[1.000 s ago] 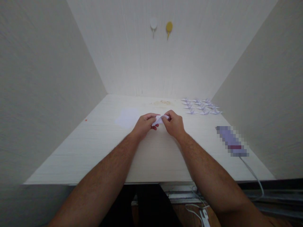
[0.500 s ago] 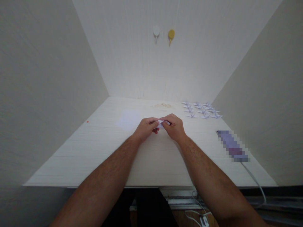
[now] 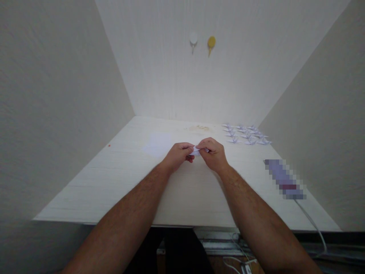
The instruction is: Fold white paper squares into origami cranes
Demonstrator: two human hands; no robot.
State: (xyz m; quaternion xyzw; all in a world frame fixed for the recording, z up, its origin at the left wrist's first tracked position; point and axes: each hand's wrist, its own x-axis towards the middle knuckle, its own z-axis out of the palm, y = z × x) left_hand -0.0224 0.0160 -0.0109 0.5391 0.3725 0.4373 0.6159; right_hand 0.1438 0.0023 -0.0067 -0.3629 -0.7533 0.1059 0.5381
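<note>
A small piece of folded white paper [image 3: 196, 151] is held between my two hands above the middle of the table. My left hand [image 3: 179, 154] pinches its left end, thumb on top and fingers curled beneath. At the other end, my right hand [image 3: 212, 152] grips the paper between thumb and forefinger. The fingers cover much of the paper, so its full shape is hidden. To the right, several folded paper cranes [image 3: 247, 135] stand in rows at the back of the table. Flat white sheets of paper [image 3: 156, 144] lie left of my hands.
The pale table [image 3: 114, 190] is walled in on three sides. A pixelated flat device [image 3: 283, 179] lies at the right with a cable [image 3: 310, 219] running over the front edge. Two hooks, one white [image 3: 193, 38] and one yellow [image 3: 211, 42], are on the back wall.
The view has shifted slightly, moving the scene a little to the right. My right fingers have shifted on the paper, and more of it shows between my hands.
</note>
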